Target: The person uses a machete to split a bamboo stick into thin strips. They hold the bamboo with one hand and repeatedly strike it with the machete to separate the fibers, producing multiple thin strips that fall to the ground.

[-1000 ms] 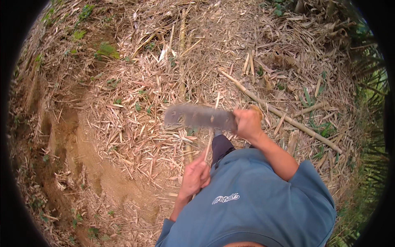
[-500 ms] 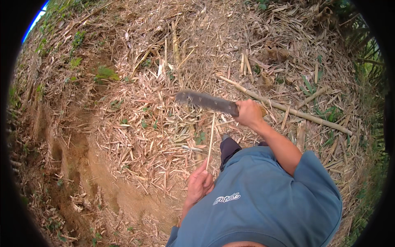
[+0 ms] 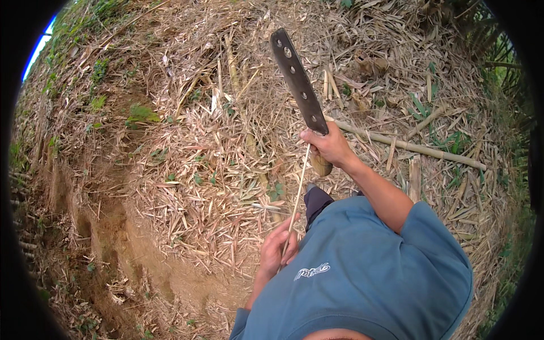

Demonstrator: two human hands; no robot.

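Observation:
My right hand (image 3: 330, 146) is wrapped round the wooden handle (image 3: 321, 164) of a machete. Its dark, broad blade (image 3: 298, 85) has a row of round holes and points up and away from me. A thin pale stick (image 3: 298, 190) runs from my left hand (image 3: 277, 245) up to my right hand. The left fingers are closed round its lower part, close to my shirt. At its top, the stick meets the thumb and fingertips of my right hand, which seem to pinch it beside the machete handle.
A long bamboo pole (image 3: 405, 144) lies on the ground ahead to the right, with shorter bamboo pieces (image 3: 415, 178) near it. Dry leaves (image 3: 209, 215) cover the ground. To the left, a bare earth bank (image 3: 122, 226) drops away. Green plants grow along the right edge.
The machete blade has swung from pointing left across the stick's top to pointing away from me. The right hand has come left to the stick's upper end. My left hand stays on the stick.

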